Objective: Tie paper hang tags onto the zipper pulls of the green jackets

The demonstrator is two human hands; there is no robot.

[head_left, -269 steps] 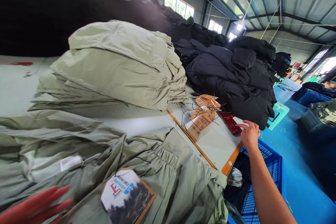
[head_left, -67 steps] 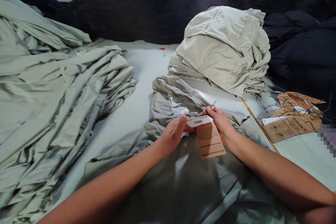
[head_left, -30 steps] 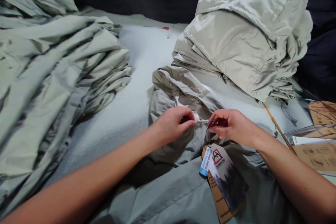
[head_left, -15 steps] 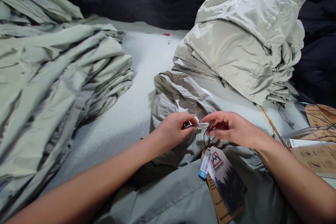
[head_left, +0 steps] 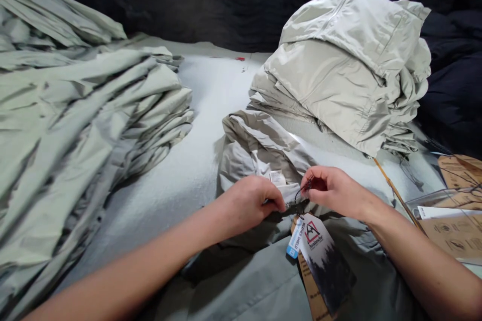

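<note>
The left hand (head_left: pixel 248 208) lies curled over a fold of a pale green garment (head_left: pixel 256 160), its fingers closed and bent down, so whatever sits under the fingertips is hidden; the right hand (head_left: pixel 331 191) reaches in from the other side, its grip narrow, thumb and forefinger pinched on a thin dark string (head_left: pixel 302 195); the hands stand just apart, and both forearms run in from the lower corners, cut off by the frame; the string's knot or fastening is too small to make out; from it hang tags (head_left: pixel 324 261) lying on the garment, a dark Avalanche card in front and a brown card (head_left: pixel 311 286) behind, its lower end cut off by the frame; a small white label (head_left: pixel 277 177) shows just above the left hand; the garment lies on a table (head_left: pixel 203 110), between a large green pile (head_left: pixel 75 135) and a paler folded pile (head_left: pixel 339 75); a clear holder (head_left: pixel 448 225) with brown cards stands at the right edge; dark coats (head_left: pixel 455 90) behind are hard to make out.
</note>
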